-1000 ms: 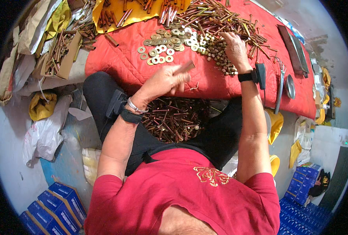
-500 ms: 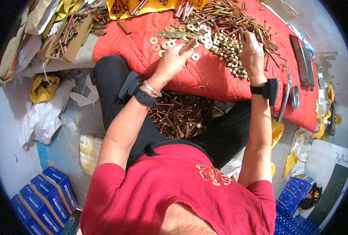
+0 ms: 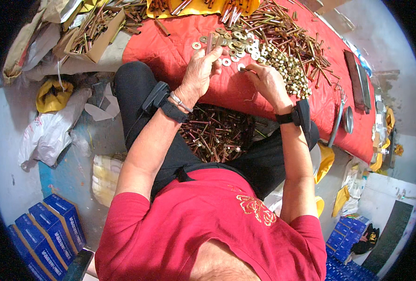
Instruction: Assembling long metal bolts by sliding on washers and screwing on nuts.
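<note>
- Left hand (image 3: 199, 70): raised above the red cloth (image 3: 180, 51), fingers curled around a long brownish bolt (image 3: 209, 43) that stands upright out of the fist.
- Right hand (image 3: 266, 80): fingertips pressed together, pinching a small pale washer (image 3: 241, 68) just beside the left hand; both wrists carry black straps.
- Washers (image 3: 229, 44): a loose scatter of flat rings on the cloth, directly beyond both hands.
- Nuts (image 3: 290, 70): a dense heap to the right of the washers, near the right hand.
- Long bolts (image 3: 283, 25): spread across the far part of the cloth, partly overlapping the nuts.
- Lap pile (image 3: 215, 133): a mound of bolts between the person's knees (lying below the cloth's edge, under the forearms).
- Cardboard box (image 3: 98, 35): at upper left, off the cloth, holding more bolts.
- Yellow tray (image 3: 201, 6): at the top edge, holding rod-like pieces (kind too small to tell).
- Blue boxes (image 3: 53, 229): stacked on the floor at lower left, well apart from the hands.
</note>
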Demonstrator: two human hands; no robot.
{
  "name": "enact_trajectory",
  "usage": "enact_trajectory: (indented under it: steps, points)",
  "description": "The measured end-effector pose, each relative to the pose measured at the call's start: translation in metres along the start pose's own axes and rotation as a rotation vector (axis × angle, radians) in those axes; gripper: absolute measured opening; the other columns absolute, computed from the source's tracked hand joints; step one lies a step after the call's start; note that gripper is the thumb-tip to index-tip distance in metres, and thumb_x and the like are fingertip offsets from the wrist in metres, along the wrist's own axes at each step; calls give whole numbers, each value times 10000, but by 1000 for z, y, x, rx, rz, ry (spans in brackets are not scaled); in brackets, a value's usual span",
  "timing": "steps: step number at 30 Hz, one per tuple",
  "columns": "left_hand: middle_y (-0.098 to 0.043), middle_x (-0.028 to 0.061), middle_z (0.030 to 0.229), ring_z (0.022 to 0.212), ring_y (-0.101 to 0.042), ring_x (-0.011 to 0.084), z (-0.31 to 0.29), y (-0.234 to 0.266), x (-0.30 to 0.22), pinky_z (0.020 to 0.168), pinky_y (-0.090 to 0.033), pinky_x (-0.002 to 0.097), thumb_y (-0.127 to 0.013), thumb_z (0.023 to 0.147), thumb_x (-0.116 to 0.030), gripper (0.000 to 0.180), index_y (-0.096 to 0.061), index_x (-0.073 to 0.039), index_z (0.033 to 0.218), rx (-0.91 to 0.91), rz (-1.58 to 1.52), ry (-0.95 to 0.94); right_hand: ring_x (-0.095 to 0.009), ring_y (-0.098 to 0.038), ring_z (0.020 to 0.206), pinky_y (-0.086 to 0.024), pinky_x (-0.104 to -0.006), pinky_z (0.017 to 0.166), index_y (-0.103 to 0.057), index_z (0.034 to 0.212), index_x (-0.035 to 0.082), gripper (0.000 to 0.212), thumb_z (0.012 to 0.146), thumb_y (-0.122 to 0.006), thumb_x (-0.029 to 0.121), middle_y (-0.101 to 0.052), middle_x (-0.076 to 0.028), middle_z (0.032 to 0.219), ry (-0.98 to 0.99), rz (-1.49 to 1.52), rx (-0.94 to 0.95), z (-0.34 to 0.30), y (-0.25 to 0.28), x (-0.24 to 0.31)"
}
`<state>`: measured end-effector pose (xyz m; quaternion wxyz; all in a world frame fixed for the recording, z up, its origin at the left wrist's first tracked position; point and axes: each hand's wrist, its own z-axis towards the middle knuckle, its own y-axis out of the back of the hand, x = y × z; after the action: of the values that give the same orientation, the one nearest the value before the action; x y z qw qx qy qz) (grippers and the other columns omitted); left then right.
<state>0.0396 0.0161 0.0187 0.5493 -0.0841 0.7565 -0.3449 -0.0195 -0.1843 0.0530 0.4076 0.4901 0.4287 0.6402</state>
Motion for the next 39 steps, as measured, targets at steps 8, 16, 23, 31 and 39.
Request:
enact_trajectory:
  steps: [8, 16, 23, 31, 39]
  points:
    - [-670, 56, 865, 773, -624, 148, -1, -10, -3, 752, -483, 258, -608, 910, -180, 214, -633, -8, 1034, 138, -89, -102, -317, -662, 716, -536, -409, 639, -707, 854, 149, 163, 745, -640, 250, -667, -124, 743, 60, -540, 417, 74, -4, 0]
    - [-617, 41, 749, 677, -589, 131, -10, -14, -10, 622, -500, 268, -580, 926, -195, 223, -632, 2, 1016, 75, -287, 83, -356, -637, 798, -504, -444, 686, -666, 1025, 165, 217, 835, -580, 223, -653, -182, 817, -47, -229, 285, 22, 15, 7]
    - [-510, -57, 628, 391, -281, -13, -8, -8, -8, 348, -177, 157, -601, 913, -238, 232, -659, -18, 955, 317, 27, 217, -31, -478, 623, -396, -189, 557, -676, 1008, 49, 164, 885, -658, 155, -532, 65, 685, -306, 893, -112, -17, 37, 20]
    - [-459, -108, 638, 462, -336, -25, -8, -13, -8, 394, -205, 145, -602, 914, -288, 246, -656, -69, 1011, 322, 362, 141, -38, -481, 620, -407, -194, 564, -680, 1038, 57, 188, 869, -673, 140, -537, 50, 685, -253, 818, -218, -23, 42, 15]
    - [-530, -94, 703, 621, -448, 12, 7, 1, 8, 563, -375, 185, -611, 908, -211, 208, -686, -54, 1020, 544, 726, 58, -33, -476, 641, -398, -205, 576, -684, 1032, 79, 190, 843, -671, 85, -549, 42, 697, -64, 726, 173, -33, 41, -7]
